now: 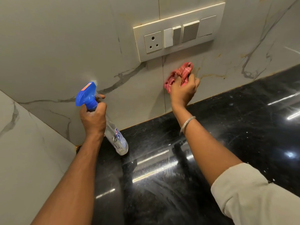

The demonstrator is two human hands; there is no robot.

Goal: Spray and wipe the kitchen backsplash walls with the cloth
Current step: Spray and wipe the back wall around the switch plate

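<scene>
- Backsplash wall (68,51): pale veined marble rising behind the black desk (227,127).
- Switch plate (179,30): landmark, set in that wall.
- Spray bottle (103,120): below-left of the plate, gripped in my left hand (92,117), blue nozzle toward the wall.
- Cloth (180,75): red, bunched just below the plate, pressed to the wall by my clenched right hand (183,90).

**No legible text**

The bottle (117,139) carries a blue-and-white label, its print too blurred to read. An orange sticker on the blue spray head (86,95), above that label, is equally unreadable.
</scene>
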